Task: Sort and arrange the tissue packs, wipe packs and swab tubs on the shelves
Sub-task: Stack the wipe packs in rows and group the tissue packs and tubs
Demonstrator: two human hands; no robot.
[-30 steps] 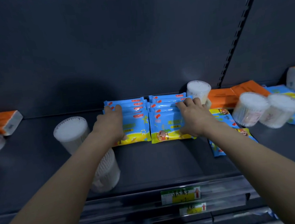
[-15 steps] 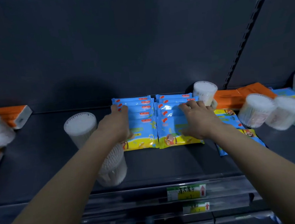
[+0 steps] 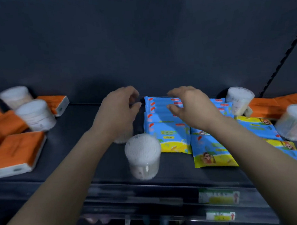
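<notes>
Above wipe packs (image 3: 166, 136), right hand (image 3: 192, 108) (fingers loose)

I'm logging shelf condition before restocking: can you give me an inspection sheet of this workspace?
Surface: dark shelf, goods mixed across it.
Job's things: blue wipe packs in two overlapping rows at centre, more loose at right; orange tissue packs lying left and right; swab tubs scattered, one near the front edge.
Clutter: nothing seen.
Grips: left hand and right hand above the wipe rows, fingers loosely curled, holding nothing.
Cables: nothing seen.
Surroundings: dark back panel, slotted upright at right, price labels on the shelf lip.
</notes>
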